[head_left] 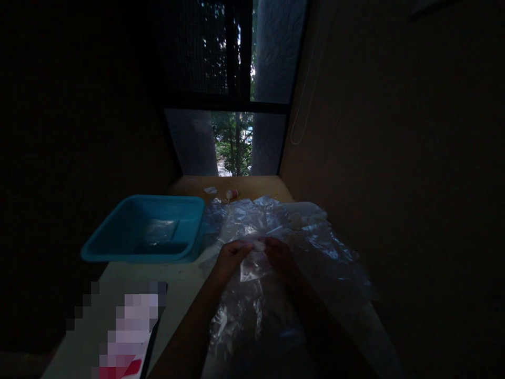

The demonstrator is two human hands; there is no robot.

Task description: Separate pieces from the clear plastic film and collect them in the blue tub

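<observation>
Both hands meet over the middle of the table, pinching a small clear plastic bag [254,269] by its upper edge. My left hand [232,256] grips it from the left, thumb pointing inward. On the other side my right hand [279,253] is closed on the same bag; its fingers are partly lost in the dim light. The bag hangs below the fingers, and I cannot make out any contents. Under and around my hands spreads crumpled clear plastic sheeting [240,310], which shines in places.
A blue plastic basin [142,252] stands at left with a clear packet [160,231] inside. A blurred-out flat object [130,326] lies at the table's near left. Beyond the plastic are a small tipped container [232,194] and a white scrap [210,190]. Walls flank the table; a window [232,142] is ahead.
</observation>
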